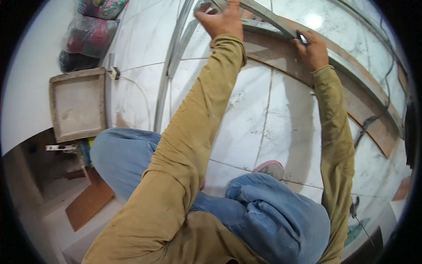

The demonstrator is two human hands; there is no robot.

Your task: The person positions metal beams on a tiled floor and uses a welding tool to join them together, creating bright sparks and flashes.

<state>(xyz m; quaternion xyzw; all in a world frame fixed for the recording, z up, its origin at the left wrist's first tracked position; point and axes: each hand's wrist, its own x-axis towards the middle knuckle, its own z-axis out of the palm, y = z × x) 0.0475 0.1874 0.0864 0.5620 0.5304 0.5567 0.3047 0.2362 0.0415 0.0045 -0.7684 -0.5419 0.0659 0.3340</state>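
My left hand [224, 24], at the top centre, has its fingers closed on a grey metal bar [268, 17] near the upper ends of several thin grey profiles. My right hand [313, 53], farther right, grips the same bar at its lower right end, with a small dark object at the fingers. Beneath the bar a longer grey rail [360, 83] runs diagonally over a long brown board [270, 57] on white floor tiles. Left of my left hand, more narrow grey profiles [172, 68] lie on the tiles.
Stuffed plastic bags [90, 35] lie at upper left, above a square dusty tray [77, 105] and a white socket [115, 74] with a cord. A brown panel [85, 204] is at lower left, a tool [355, 209] at lower right. A dark cable [369, 123] crosses the board. My jeans-clad legs fold below.
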